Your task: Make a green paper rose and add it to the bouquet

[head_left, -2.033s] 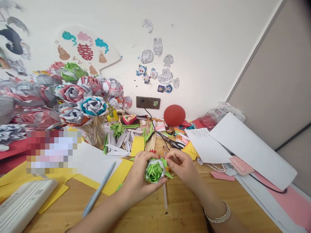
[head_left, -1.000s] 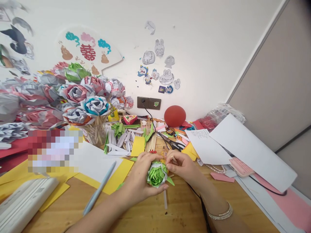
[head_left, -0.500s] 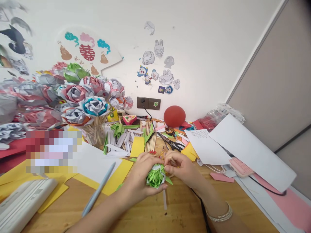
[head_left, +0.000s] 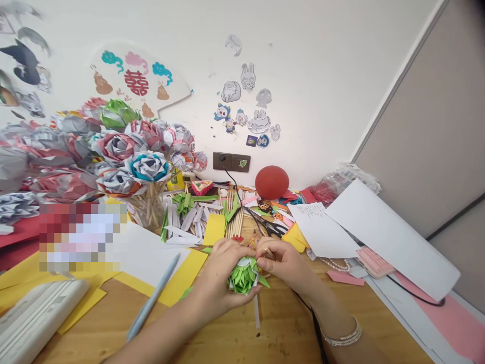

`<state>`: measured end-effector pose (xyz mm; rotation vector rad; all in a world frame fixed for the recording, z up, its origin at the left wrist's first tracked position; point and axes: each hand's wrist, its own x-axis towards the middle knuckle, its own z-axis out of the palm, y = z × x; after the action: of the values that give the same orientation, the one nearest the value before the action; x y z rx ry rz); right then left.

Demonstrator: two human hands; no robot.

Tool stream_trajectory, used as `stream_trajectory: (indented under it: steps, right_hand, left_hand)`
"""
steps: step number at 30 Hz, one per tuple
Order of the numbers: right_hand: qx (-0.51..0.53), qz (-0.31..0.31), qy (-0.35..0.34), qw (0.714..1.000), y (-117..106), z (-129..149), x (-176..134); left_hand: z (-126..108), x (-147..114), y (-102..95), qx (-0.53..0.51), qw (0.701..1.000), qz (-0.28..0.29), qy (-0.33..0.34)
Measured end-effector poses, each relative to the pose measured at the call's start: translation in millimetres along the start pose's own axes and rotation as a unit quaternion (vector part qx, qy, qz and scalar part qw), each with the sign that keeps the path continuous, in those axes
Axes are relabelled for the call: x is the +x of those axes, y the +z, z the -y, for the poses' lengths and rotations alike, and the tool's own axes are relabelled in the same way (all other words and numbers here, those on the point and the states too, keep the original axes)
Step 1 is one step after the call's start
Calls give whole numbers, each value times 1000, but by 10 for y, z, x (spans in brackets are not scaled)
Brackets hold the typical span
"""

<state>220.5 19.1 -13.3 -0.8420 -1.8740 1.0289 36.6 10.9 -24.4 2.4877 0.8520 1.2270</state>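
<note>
A folded paper flower (head_left: 244, 275), green with white edges, is cupped in my left hand (head_left: 223, 273), the fingers curled around its far side and the thumb below it. Pinched at the flower's upper right edge, my right hand (head_left: 282, 260) holds a thin, pale wooden stick (head_left: 267, 252). Only a short end of the stick shows; my fingers hide the rest. A loose green paper leaf shape (head_left: 264, 281) pokes out to the right of the flower. Under my hands a narrow pale strip (head_left: 256, 311) lies on the wooden table (head_left: 212, 333).
Many paper flowers (head_left: 147, 166) on sticks crowd the left. Behind my hands lie folded strips (head_left: 189, 220), wooden sticks (head_left: 237, 222), a yellow sheet (head_left: 214, 229) and scissors (head_left: 275, 228). A red balloon (head_left: 272, 182) rests by the wall. White papers (head_left: 394, 237) cover the right.
The stick's visible end in my right hand has tilted slightly to the left. My left hand and the flower stay in the same place.
</note>
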Motion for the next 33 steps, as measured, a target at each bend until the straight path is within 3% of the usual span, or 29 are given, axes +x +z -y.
stream_trajectory:
  steps: [24,33]
  right_hand:
    - [-22,0,0,1000,27,4,11]
    - [-157,-44,-55,985,103,41,-7]
  left_hand:
    - [58,13,-2,47,998,15,39]
    - [119,-20,32,103,994,-21,-4]
